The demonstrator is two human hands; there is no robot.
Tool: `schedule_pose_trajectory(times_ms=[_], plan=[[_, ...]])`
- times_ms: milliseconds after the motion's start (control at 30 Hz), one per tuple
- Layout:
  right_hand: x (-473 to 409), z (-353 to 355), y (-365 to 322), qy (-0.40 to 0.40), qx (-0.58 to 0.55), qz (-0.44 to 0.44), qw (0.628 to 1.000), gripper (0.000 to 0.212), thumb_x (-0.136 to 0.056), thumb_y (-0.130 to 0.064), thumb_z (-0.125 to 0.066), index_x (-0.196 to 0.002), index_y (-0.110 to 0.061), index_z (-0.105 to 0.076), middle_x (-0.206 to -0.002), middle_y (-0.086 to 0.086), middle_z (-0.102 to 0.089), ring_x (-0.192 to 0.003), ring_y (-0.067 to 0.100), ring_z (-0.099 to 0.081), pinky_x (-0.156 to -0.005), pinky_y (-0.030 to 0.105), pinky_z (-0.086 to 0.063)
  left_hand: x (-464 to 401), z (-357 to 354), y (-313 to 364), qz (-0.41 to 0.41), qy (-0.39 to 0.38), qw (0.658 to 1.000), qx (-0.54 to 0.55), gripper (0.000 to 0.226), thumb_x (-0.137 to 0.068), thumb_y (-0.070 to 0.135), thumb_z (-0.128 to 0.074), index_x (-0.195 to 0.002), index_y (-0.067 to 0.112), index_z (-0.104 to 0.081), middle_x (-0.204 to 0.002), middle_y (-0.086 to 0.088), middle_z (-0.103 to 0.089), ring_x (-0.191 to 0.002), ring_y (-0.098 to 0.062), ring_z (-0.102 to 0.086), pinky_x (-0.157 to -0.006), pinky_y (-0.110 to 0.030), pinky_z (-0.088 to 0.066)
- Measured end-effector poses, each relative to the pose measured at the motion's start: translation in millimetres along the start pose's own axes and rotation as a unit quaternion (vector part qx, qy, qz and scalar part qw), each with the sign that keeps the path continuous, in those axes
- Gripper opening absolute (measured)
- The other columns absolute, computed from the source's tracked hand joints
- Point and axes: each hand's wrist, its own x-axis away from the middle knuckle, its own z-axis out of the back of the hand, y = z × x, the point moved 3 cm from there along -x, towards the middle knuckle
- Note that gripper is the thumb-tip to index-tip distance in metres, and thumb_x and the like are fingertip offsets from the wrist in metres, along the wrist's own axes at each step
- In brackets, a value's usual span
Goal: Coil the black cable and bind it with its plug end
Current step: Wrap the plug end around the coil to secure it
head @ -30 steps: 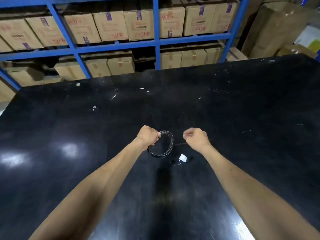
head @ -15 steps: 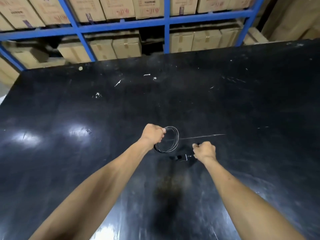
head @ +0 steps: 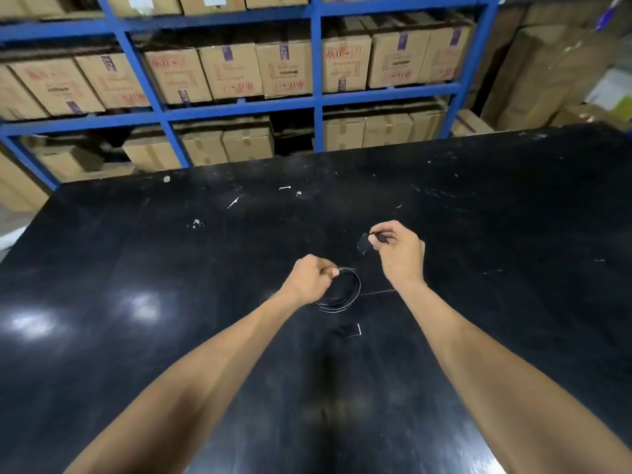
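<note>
A thin black cable (head: 355, 290) hangs as a small round coil of several loops from my left hand (head: 309, 282), which pinches the top of the coil above the black table (head: 171, 285). My right hand (head: 400, 251), a little farther away and to the right, pinches the cable's black plug end (head: 380, 238), with a small pale tag (head: 364, 243) dangling beside it. A straight stretch of cable (head: 378, 292) runs from the coil toward my right wrist. Both hands are held above the tabletop.
A small dark piece with a white edge (head: 354, 330) lies on the table just below the coil. White specks (head: 196, 223) dot the far half. Behind the table's far edge stands a blue rack (head: 316, 97) full of cardboard boxes (head: 284, 68).
My right hand has picked the plug end up from the table near the coil and lifted it up and away to the right. My left hand keeps hold of the coil.
</note>
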Motion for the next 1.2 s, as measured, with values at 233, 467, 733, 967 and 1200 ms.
schedule_pose_trajectory(times_ms=[233,467,733,967,1200], plan=[[14,-11,-22,-0.214,0.096,0.009,0.972,0.012,-0.088,-0.021,-0.073,-0.085,-0.03,-0.082,-0.079,-0.008,-0.08,-0.082,0.014,-0.073,-0.079,0.025,-0.056,16,18,24,-0.081,0.0,0.997,-0.007,0.028,-0.098,0.022,-0.058,-0.073,0.031,-0.069,-0.064,0.012,-0.061,-0.053,-0.004,-0.049,-0.051,-0.013,-0.037],[29,-10,-37,-0.299,0.036,-0.025,0.953,0.021,-0.092,-0.029,-0.059,-0.101,-0.031,-0.078,-0.084,-0.014,-0.072,-0.079,0.008,-0.058,-0.078,0.029,-0.043,20,33,29,-0.063,0.013,0.998,0.01,0.023,-0.099,0.023,-0.058,-0.086,0.016,-0.076,-0.065,0.006,-0.062,-0.056,-0.01,-0.049,-0.064,-0.028,-0.045],[43,-12,-41,-0.368,0.004,-0.009,0.93,0.068,-0.062,-0.007,-0.08,-0.125,-0.024,-0.063,-0.109,0.003,-0.074,-0.088,0.016,-0.065,-0.088,0.038,-0.055,22,47,32,-0.043,0.01,0.999,0.012,0.017,-0.098,0.024,-0.061,-0.088,0.02,-0.075,-0.065,0.007,-0.063,-0.057,-0.008,-0.052,-0.068,-0.026,-0.046],[44,-19,-35,-0.316,0.043,0.078,0.945,0.049,-0.088,-0.009,-0.075,-0.133,-0.022,-0.061,-0.12,-0.002,-0.072,-0.108,0.01,-0.069,-0.098,0.033,-0.055,25,53,35,-0.031,0.004,0.999,0.039,0.02,-0.097,0.023,-0.062,-0.082,0.022,-0.075,-0.064,0.005,-0.063,-0.061,-0.019,-0.049,-0.064,-0.033,-0.045],[48,-13,-46,-0.25,0.013,0.098,0.963,0.016,-0.1,-0.023,-0.065,-0.101,-0.036,-0.074,-0.088,0.002,-0.08,-0.075,0.011,-0.075,-0.074,0.024,-0.059,30,53,38,-0.036,-0.005,0.998,0.046,0.021,-0.097,0.024,-0.062,-0.085,0.017,-0.077,-0.066,0.004,-0.062,-0.06,-0.016,-0.048,-0.061,-0.031,-0.043]])
